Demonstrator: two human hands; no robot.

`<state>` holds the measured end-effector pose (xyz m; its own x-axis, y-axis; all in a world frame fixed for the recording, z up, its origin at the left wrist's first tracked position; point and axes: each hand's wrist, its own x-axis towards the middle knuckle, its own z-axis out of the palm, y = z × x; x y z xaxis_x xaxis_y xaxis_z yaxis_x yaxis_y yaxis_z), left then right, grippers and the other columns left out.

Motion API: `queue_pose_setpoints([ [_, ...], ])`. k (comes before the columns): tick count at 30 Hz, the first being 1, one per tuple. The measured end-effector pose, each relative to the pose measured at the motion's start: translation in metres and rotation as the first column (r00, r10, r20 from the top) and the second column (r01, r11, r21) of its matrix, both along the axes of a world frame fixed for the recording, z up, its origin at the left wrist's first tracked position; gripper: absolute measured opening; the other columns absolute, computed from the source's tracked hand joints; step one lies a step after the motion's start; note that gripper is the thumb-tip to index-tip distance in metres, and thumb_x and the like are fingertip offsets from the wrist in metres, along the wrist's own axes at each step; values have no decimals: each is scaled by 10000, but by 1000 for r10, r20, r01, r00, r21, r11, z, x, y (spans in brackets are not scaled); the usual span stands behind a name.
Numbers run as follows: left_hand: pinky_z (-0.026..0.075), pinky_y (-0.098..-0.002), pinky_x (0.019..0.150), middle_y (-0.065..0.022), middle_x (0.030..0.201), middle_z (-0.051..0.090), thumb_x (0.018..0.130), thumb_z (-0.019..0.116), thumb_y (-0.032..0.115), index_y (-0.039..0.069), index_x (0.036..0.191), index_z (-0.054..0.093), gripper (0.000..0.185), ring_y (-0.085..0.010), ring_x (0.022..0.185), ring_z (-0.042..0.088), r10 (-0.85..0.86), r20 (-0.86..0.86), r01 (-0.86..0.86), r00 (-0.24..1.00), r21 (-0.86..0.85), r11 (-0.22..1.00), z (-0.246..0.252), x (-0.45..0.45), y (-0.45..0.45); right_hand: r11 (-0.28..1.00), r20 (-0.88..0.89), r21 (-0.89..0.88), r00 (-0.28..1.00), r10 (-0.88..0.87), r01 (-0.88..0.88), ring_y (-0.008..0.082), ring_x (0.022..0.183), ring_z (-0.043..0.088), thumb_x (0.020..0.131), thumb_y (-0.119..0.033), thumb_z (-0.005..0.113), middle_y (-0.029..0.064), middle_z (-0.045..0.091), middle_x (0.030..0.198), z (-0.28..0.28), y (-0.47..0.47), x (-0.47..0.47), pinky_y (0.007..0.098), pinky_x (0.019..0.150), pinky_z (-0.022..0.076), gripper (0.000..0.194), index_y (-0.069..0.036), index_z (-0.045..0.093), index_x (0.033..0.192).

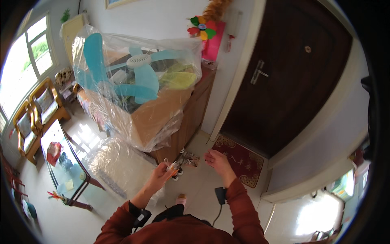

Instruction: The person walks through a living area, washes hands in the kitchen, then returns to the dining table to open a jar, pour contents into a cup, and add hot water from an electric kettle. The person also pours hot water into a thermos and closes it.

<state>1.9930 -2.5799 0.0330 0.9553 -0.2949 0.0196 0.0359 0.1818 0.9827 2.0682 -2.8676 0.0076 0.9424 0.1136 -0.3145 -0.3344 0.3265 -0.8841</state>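
In front of my body, my left hand [159,177] pinches a small clear-and-orange item [173,168]; its exact kind is too small to tell. My right hand [217,162] hovers off to the right with its fingers loosely bent, and I see nothing in it. Below and between the hands, several shoes [190,159] stand on the floor beside a wooden cabinet [182,131]. On the cabinet rests a cardboard box [158,114] under a clear plastic sheet [128,125]. Blue fan blades [146,80] with a white hub show through or around the plastic.
A red doormat [243,164] bearing writing lies before a dark door [283,76] with a metal handle [258,73]. A plastic-wrapped flat item [122,164] sits left of my left hand. Farther left are a glass-topped table [71,172] and wooden armchairs [45,103]. A coloured pinwheel [201,26] hangs by the wall.
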Motion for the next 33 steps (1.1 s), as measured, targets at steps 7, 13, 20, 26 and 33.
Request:
queue_pose_setpoints([
  [7, 459, -309, 761, -120, 982, 597, 895, 592, 154, 23, 1126, 509, 278, -224, 885, 587, 139, 395, -312, 908, 418, 853, 23, 112, -37, 974, -136, 199, 981, 139, -111, 275, 1143, 507, 900, -447, 557, 181, 493, 1292, -41, 48, 146, 402, 981, 400, 670, -16, 350, 1368],
  [13, 464, -346, 846, -148, 1043, 608, 853, 615, 79, 3, 1131, 523, 303, -287, 980, 598, 303, 457, -536, 836, 566, 626, 46, 132, -29, 913, -257, 354, 918, 302, -201, 330, 1331, 294, 815, -692, 493, 201, 248, 1466, -75, 96, 229, 464, 1066, 284, 979, -43, 150, 1463],
  [20, 476, -354, 777, -173, 1064, 612, 848, 646, 178, -5, 1149, 524, 372, -274, 955, 612, 504, 401, -643, 765, 513, 569, 62, 128, -51, 741, -340, 666, 848, 406, -87, 319, 1332, 272, 731, -758, 528, 123, 233, 1464, -79, 102, 258, 488, 1078, 263, 995, -84, 264, 1413],
  [26, 436, -271, 891, -65, 1112, 602, 896, 604, 118, -8, 1144, 543, 284, -143, 1007, 561, 732, 110, -721, 672, 319, 615, 68, 124, -67, 749, -414, 661, 809, 418, -48, 282, 1327, 312, 763, -741, 505, 57, 330, 1438, -91, 69, 238, 469, 1076, 243, 902, -142, 299, 1405],
  [33, 443, -259, 793, -37, 1084, 613, 890, 599, 113, 32, 1175, 542, 302, -99, 943, 559, 682, 237, -697, 692, 466, 545, 85, 115, -107, 750, -424, 613, 697, 578, -249, 282, 1267, 364, 797, -760, 406, 90, 384, 1358, -85, -25, 216, 465, 1065, 286, 860, -100, 350, 1346],
])
